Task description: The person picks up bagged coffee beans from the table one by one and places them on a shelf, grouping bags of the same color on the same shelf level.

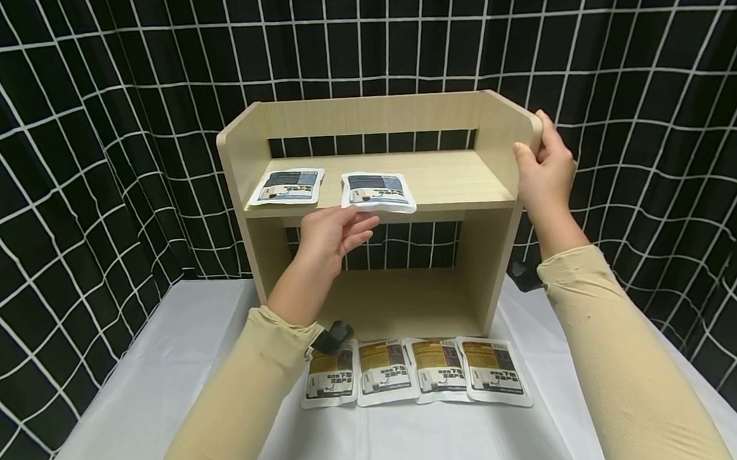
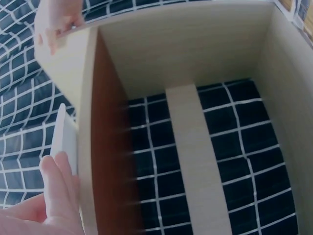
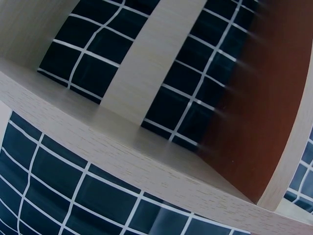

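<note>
Pinching the blue-labelled pouch (image 1: 379,190) at mid-frame, the left hand (image 1: 333,236) is holding it across the shelf edge (image 1: 468,205); the right hand (image 1: 545,171) is gripping the side panel (image 1: 507,133), upper right. Early release could be tipping the pouch off.

Wooden shelf unit (image 3: 161,183) seen close, tilted. Pale, grain-flecked panel edge (image 3: 63,120) slants from 9 o'clock down to 5. Crossing rail (image 3: 149,63) runs from 12 o'clock toward centre; dark, white-gridded cloth (image 3: 98,191) shows either side of it, again from 6 to 8 and as a sliver near 4. Reddish-brown board face (image 3: 264,98) at 2 to 4, pale-edged. Pale panel (image 3: 29,29) at 10.
</note>
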Demonstrator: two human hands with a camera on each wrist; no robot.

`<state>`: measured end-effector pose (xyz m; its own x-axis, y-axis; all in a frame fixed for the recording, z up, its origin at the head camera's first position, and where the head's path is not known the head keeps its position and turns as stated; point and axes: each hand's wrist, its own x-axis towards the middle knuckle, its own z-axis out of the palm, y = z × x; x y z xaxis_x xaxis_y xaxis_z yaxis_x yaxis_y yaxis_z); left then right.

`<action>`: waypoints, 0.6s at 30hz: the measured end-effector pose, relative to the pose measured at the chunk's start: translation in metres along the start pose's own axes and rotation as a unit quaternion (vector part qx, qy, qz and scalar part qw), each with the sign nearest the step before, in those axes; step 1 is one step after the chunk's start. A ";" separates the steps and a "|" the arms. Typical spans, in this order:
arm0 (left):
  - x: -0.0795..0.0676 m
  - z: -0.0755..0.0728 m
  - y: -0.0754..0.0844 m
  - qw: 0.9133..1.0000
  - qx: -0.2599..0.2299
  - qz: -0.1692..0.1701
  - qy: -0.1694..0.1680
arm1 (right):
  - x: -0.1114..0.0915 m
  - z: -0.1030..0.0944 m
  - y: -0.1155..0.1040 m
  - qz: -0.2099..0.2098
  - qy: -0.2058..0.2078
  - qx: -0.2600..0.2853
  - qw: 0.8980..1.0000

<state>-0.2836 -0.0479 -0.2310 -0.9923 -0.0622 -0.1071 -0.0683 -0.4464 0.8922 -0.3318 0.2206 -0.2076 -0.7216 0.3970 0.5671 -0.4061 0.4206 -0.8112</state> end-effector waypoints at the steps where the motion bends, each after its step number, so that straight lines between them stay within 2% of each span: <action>1: 0.001 0.001 -0.001 1.000 0.007 0.005 -0.001 | 0.000 0.000 0.000 0.000 0.000 0.000 1.000; 8: 0.009 0.004 -0.006 0.998 0.062 0.020 0.007 | -0.001 -0.001 0.002 0.001 -0.005 0.003 1.000; 13: 0.013 0.002 -0.004 0.994 0.105 0.003 0.009 | 0.000 -0.001 0.002 -0.007 -0.002 0.007 1.000; 18: 0.017 -0.001 -0.002 0.988 0.151 -0.020 -0.005 | 0.001 0.000 0.002 -0.010 0.001 0.002 1.000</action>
<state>-0.3006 -0.0489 -0.2346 -0.9890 -0.0411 -0.1419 -0.1336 -0.1613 0.9778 -0.3331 0.2223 -0.2089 -0.7122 0.3907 0.5832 -0.4223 0.4252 -0.8005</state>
